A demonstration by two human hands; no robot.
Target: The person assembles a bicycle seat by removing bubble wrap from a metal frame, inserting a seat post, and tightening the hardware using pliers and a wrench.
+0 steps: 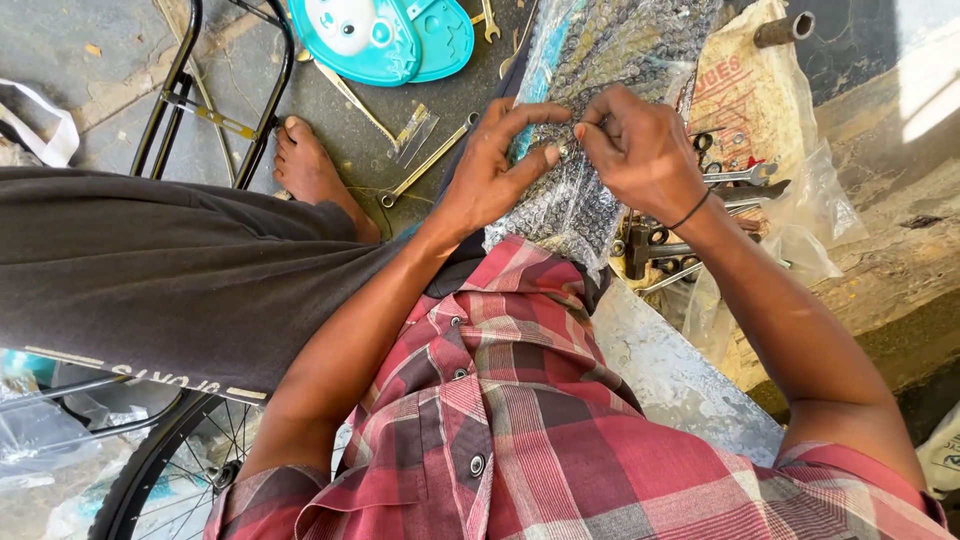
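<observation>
Upper centre of the frame: long bundle wrapped in clear bubble wrap over a teal and dark core (590, 90), long axis running from the lap near mid-frame up and slightly right toward the top edge, far end pointing out of the picture. Left hand (495, 165) curled onto the wrap from the left, thumb and forefinger pinched on a small point of the plastic at about mid-length. Right hand (640, 150) clenched on the same spot from the right, fingertips meeting those of the left, thin black band (690, 212) around its wrist. Both pinching the bubble wrap; whatever tiny thing sits between the fingertips too small to tell.

Right of the bundle: printed cloth sack (750, 100) under clear plastic on the ground, with grey metal spanners (740, 180) and dark ring-shaped parts heaped on it, just beside the right wrist. Top centre-left: teal plastic child's seat piece with a white cartoon panel (380, 35). Upper left: black metal bicycle frame tubes (175, 90), and a bare foot (310, 165) on the grey concrete floor. Lower left: spoked bicycle wheel (165, 470). Lower centre: red plaid shirt (540, 420).
</observation>
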